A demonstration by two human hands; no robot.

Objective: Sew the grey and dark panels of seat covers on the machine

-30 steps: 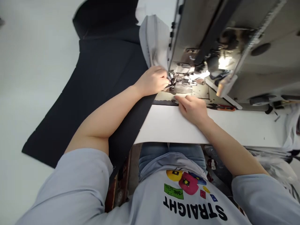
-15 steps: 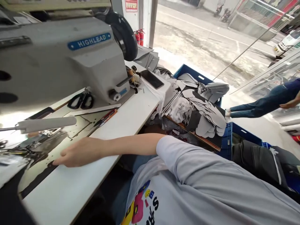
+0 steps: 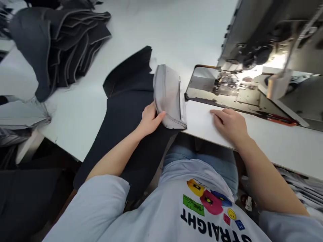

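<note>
In my left hand [image 3: 151,120] is the edge of a light grey sewn fabric panel [image 3: 168,90], with the thumb on top and the fingers partly hidden beneath it. That panel adjoins a large black fabric piece [image 3: 128,116], which spreads over the table and hangs down past its front edge. My right hand [image 3: 230,126] is at the white table strip in front of the sewing machine [image 3: 227,82]. Its index finger is stretched out and the other fingers are loosely bent, with nothing visible in them. A gap separates this hand from the grey panel.
Dark padded fabric pieces [image 3: 73,43] lie stacked at the back left. Light grey pieces [image 3: 17,114] are at the left edge. Red-handled tools [image 3: 281,120] rest by the machine bed, near a white cylindrical rod [image 3: 279,84]. The table [image 3: 75,134] ends close to my lap.
My view has swung left from the machine's side and the street to the table. My left hand and the fabric have come into sight. My right hand remains beside the machine bed.
</note>
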